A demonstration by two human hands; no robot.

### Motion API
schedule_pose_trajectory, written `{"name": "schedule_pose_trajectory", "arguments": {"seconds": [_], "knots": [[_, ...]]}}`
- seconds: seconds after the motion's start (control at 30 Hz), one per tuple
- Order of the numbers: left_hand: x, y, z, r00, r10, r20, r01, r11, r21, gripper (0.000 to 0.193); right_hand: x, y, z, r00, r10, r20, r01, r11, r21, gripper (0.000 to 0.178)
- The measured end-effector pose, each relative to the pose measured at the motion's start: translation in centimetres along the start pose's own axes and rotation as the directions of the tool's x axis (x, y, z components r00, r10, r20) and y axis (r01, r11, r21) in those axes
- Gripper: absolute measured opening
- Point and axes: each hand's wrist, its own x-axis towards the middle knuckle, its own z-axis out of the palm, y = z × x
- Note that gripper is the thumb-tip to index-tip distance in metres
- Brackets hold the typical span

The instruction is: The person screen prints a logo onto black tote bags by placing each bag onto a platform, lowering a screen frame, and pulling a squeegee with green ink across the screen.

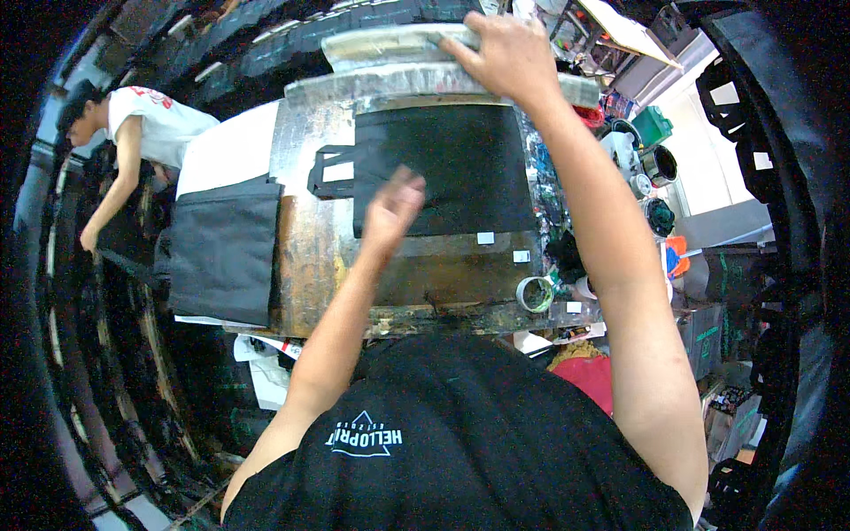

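A black fabric bag [460, 168] lies flat on the worn, paint-stained table [305, 265], its handles [332, 173] pointing left. Over the bag's left part hovers my left hand [396, 212], slightly blurred, its fingers loosely apart and holding nothing. Beyond the bag's far edge stands a pale, ink-smeared frame [425, 86], seen nearly edge-on, that looks like a printing screen. Behind its near edge is a second pale bar [381, 44]. My right hand [505, 57] is closed over these from above; its fingertips on the far side are partly hidden.
Left of my table, a black bag [226, 252] lies on a white sheet [232, 146]. A co-worker [159, 119] bends over dark pieces at far left. Tape roll [535, 294] sits at the near right corner. Cans [658, 165] and a green container [652, 126] crowd the right side.
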Motion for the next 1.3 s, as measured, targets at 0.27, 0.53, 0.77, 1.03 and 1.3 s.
{"name": "schedule_pose_trajectory", "arguments": {"seconds": [0.27,0.53,0.77,1.03,1.3], "knots": [[-6.6,7.7,-4.3,0.919,-0.385,-0.079,0.206,0.643,-0.738,0.129,-13.5,-4.0,2.0,0.848,-0.024,0.53,-0.026,0.996,0.086,0.059],[-8.8,-4.6,-4.3,0.796,-0.598,-0.095,0.381,0.616,-0.689,0.119,-19.4,-3.9,8.4,0.696,0.015,0.718,-0.145,0.982,0.119,0.064],[-8.5,-5.3,-4.3,0.771,-0.63,-0.094,0.415,0.609,-0.676,0.122,-20.7,-4.9,7.2,0.59,-0.02,0.807,-0.148,0.98,0.132,0.063],[-7.8,-5.3,-5.0,0.746,-0.664,-0.051,0.464,0.573,-0.676,0.121,-23.3,-6.5,9.9,0.853,-0.009,0.522,-0.053,0.993,0.104,0.063],[-7.5,-3.8,-4.9,0.745,-0.666,-0.027,0.485,0.569,-0.664,0.121,-15.5,-0.1,20.5,0.858,0.028,0.513,-0.054,0.998,0.035,0.063]]}}
